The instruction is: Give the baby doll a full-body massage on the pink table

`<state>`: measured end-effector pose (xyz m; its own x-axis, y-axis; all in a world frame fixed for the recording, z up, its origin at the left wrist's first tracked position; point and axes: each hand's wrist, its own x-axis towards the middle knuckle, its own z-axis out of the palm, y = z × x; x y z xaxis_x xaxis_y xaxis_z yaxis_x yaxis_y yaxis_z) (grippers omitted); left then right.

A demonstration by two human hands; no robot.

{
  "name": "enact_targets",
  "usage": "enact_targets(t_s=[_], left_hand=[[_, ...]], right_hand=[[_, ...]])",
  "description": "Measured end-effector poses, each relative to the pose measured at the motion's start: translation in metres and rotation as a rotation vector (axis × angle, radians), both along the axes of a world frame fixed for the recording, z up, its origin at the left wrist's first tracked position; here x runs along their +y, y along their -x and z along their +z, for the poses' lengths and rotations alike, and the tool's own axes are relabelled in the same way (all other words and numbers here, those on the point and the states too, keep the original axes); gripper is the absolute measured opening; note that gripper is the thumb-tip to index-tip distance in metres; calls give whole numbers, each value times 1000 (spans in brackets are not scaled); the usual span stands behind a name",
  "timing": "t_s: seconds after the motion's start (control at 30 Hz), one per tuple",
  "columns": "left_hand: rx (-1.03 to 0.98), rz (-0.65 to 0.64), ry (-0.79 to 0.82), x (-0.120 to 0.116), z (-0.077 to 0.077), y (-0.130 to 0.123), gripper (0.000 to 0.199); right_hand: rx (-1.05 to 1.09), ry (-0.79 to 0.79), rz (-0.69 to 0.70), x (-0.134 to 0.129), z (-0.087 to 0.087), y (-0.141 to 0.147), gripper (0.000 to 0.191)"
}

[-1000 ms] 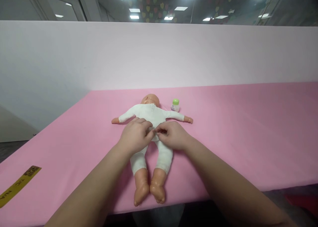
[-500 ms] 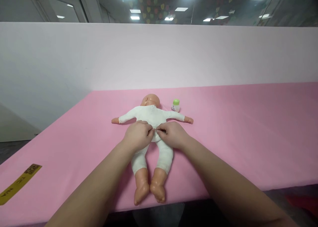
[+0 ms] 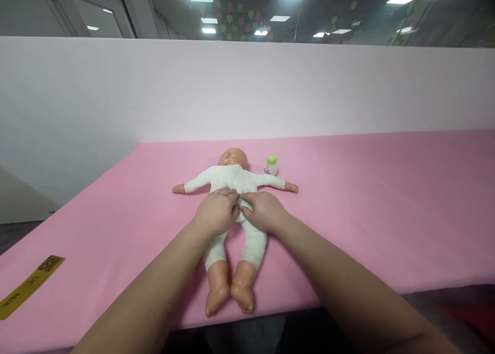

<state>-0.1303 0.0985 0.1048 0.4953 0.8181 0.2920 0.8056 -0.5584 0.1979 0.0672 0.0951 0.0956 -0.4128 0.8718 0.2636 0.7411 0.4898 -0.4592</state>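
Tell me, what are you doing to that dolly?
A person has both hands on a baby doll lying flat on a pink table. The left hand and right hand pinch the white suit at its middle. A small green-capped bottle stands by the doll's head.

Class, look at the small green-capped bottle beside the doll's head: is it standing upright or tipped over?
Upright: the bottle stands on the pink table with its green cap on top.

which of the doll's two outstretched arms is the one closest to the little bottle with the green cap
The doll's arm on the right of the picture: its hand ends just below the green-capped bottle. The other arm stretches away on the far side of the doll.
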Motion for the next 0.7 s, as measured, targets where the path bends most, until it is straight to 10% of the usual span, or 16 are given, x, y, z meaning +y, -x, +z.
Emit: enact_targets(t_s=[0.33,0.53,0.7], left_hand=[[-26,126,198,-6,11,5,36],[-112,181,-65,1,-2,-1,28],[22,193,-79,1,-14,-9,58]], right_hand=[[134,95,-41,2,1,-6,21],[147,-73,-66,10,-14,-3,46],[100,13,-23,11,-17,-3,59]])
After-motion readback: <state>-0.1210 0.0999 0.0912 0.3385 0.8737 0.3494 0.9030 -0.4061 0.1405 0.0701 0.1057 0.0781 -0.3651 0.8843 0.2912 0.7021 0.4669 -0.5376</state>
